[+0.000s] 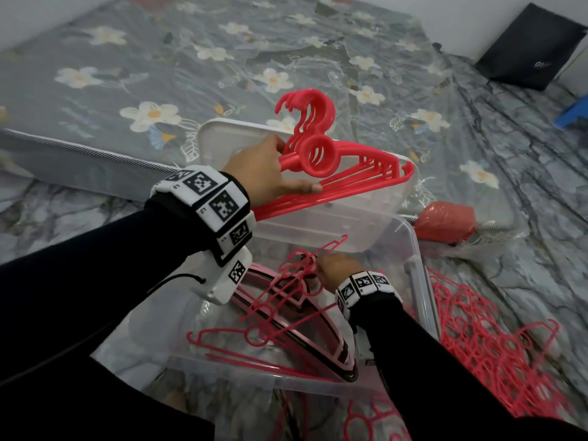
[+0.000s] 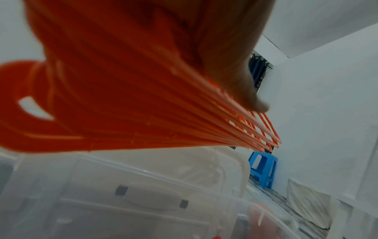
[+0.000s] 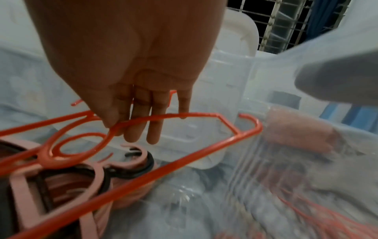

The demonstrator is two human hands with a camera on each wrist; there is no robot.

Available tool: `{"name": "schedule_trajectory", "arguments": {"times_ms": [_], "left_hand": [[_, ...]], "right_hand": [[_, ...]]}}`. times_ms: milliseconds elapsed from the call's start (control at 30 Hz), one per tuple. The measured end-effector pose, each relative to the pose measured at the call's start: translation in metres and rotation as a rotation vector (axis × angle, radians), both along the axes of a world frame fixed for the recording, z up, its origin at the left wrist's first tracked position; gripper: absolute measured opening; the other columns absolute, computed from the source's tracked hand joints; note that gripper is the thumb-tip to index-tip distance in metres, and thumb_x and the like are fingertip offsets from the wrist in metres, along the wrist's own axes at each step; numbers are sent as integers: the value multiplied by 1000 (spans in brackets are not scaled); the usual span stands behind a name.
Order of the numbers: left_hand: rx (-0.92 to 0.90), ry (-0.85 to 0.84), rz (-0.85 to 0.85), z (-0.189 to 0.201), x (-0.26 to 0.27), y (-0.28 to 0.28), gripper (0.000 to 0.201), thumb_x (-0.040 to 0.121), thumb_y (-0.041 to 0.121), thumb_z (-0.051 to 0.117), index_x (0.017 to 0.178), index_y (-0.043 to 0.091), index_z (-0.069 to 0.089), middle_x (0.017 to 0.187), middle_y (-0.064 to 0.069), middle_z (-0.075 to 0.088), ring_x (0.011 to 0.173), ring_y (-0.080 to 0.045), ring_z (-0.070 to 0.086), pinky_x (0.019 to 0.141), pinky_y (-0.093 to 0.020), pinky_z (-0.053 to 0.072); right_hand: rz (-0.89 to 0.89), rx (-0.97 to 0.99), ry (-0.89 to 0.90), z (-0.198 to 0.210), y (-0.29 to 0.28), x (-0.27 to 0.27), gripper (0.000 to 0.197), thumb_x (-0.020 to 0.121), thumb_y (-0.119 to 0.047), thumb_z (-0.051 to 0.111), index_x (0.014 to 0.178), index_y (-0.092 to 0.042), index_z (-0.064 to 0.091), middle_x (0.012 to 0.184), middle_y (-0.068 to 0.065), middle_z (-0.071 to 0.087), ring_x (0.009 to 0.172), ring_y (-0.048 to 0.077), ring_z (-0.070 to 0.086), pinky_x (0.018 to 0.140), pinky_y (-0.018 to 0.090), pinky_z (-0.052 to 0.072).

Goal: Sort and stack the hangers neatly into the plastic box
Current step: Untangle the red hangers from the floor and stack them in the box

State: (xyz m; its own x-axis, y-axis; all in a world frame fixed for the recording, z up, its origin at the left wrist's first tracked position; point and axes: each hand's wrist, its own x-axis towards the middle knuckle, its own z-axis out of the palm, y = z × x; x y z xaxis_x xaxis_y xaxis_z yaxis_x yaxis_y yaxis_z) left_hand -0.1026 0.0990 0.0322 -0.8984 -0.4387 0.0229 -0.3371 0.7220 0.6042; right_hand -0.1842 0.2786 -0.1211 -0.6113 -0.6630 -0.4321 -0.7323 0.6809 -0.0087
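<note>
My left hand [image 1: 286,168] grips a bundle of several thick red hangers [image 1: 321,154] by the neck and holds it in the air over the far end of the clear plastic box [image 1: 424,291]. In the left wrist view my thumb [image 2: 245,90] lies across the red bundle [image 2: 122,105]. My right hand [image 1: 331,265] is down inside the box; thumb and forefinger [image 3: 118,127] pinch a thin red hanger [image 3: 184,115] near its neck. Under it lies a stack of pink and black hangers [image 1: 305,329], also close below in the right wrist view [image 3: 30,186]. More thin red hangers [image 1: 248,338] lie loose in the box.
The box's clear lid [image 1: 318,227] leans at the far end, under the held bundle. A pile of thin red hangers [image 1: 493,345] lies on the floor right of the box. Beyond are a red bag [image 1: 445,224], a black bag [image 1: 534,49], a blue stool [image 1: 572,113] and the flowered mattress [image 1: 159,74].
</note>
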Motion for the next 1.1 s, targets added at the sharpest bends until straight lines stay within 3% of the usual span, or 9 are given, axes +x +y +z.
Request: {"name": "schedule_trajectory", "arguments": {"times_ms": [67, 133, 300, 500, 600, 767, 900, 1000, 1100], "left_hand": [[31, 25, 16, 4, 1, 1, 71, 57, 78, 60, 104, 28, 42, 76, 19, 46, 81, -13, 49, 73, -28, 33], [42, 45, 42, 6, 0, 2, 66, 70, 76, 54, 111, 25, 48, 85, 12, 51, 84, -15, 49, 74, -29, 33], [105, 72, 39, 11, 1, 1, 59, 73, 71, 57, 110, 26, 49, 97, 5, 58, 90, -19, 56, 78, -32, 39], [107, 109, 70, 12, 5, -1, 57, 66, 73, 64, 101, 31, 49, 76, 10, 60, 79, -19, 61, 73, -32, 44], [93, 111, 81, 11, 6, -3, 61, 62, 77, 63, 102, 33, 48, 73, 11, 61, 74, -17, 62, 72, -31, 45], [105, 108, 80, 10, 5, 1, 61, 61, 76, 65, 101, 33, 48, 77, 14, 60, 79, -15, 61, 74, -31, 45], [157, 110, 84, 8, 4, 3, 62, 58, 74, 67, 102, 33, 54, 89, 9, 66, 86, -15, 63, 88, -37, 50], [191, 118, 89, 7, 4, 4, 60, 57, 71, 69, 101, 33, 55, 93, 6, 68, 88, -15, 63, 91, -39, 49], [207, 122, 94, 7, 3, 5, 55, 60, 67, 71, 99, 33, 55, 93, 5, 68, 89, -16, 64, 91, -40, 49]], "right_hand": [[29, -17, -7, 20, -7, 4, 34, 92, -28, 48, 121, -13, 56, 123, 15, 59, 113, 34, 56, 91, 38, 45], [78, -10, -19, 39, -13, 6, 31, 92, -26, 47, 116, -10, 58, 120, 16, 59, 111, 34, 56, 88, 36, 45], [228, -52, 74, 89, -16, 15, 26, 89, -31, 50, 104, -11, 57, 108, 15, 64, 100, 34, 59, 78, 33, 40], [255, -144, 193, 121, 1, 26, 24, 91, -26, 44, 105, -12, 57, 102, 11, 67, 94, 33, 61, 77, 36, 44], [242, -67, 200, 116, 12, 36, 23, 90, -24, 45, 106, -13, 58, 108, 12, 66, 99, 32, 61, 81, 34, 42], [232, 110, 162, 91, 18, 41, 19, 88, -21, 47, 101, -13, 60, 110, 9, 65, 102, 29, 60, 90, 34, 39], [143, 186, 36, 66, 20, 42, 25, 88, -22, 47, 105, -13, 62, 115, 10, 64, 105, 31, 61, 84, 35, 46], [89, 177, -68, 53, 20, 44, 27, 87, -25, 47, 105, -14, 64, 113, 12, 66, 102, 32, 63, 84, 36, 52], [70, 123, -5, 53, 12, 38, 32, 90, -35, 44, 104, -14, 65, 112, 10, 66, 101, 31, 62, 77, 33, 46]]}}
